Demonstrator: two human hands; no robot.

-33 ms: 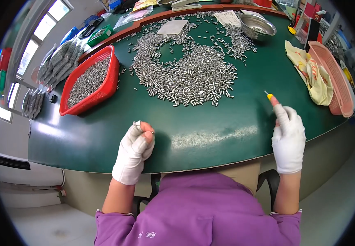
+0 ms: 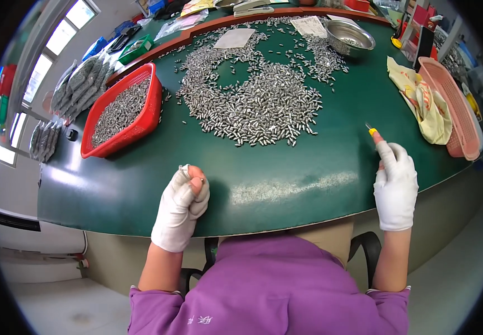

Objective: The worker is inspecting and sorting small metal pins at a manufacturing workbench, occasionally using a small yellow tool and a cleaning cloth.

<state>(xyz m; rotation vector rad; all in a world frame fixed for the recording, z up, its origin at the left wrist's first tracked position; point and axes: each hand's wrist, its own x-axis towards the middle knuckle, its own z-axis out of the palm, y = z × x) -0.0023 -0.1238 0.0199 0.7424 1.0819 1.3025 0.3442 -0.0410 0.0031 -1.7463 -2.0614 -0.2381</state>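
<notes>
Nearer you than the pile (image 2: 264, 106), your left hand (image 2: 180, 209) has fingers pinched together on one tiny part (image 2: 202, 180), seemingly to steady it. Right of the pile, your right hand (image 2: 396, 190) has fingers closed round one yellow pick (image 2: 372, 132), probably aimed outward for control. One basket (image 2: 155, 96) sits left of the pile.

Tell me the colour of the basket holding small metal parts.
The basket is red, best shown in the head view.
</notes>
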